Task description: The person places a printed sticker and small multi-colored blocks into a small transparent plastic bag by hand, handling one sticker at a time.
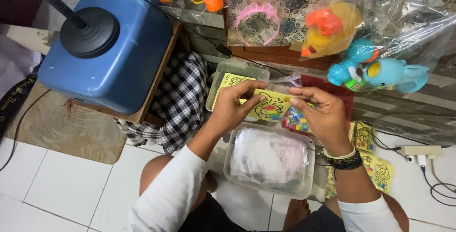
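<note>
Both hands pinch one yellow picture card (pixel 271 104) between them, left hand (pixel 233 104) on its left edge, right hand (pixel 319 113) on the right with a small bag of colourful bits (pixel 297 119) tucked under it. Just near of that sits a clear plastic tub (pixel 304 191) full of clear bags (pixel 268 155). Farther left, another clear tub (pixel 236 67) holds more yellow cards. Loose cards (pixel 380 172) lie on the floor at right.
</note>
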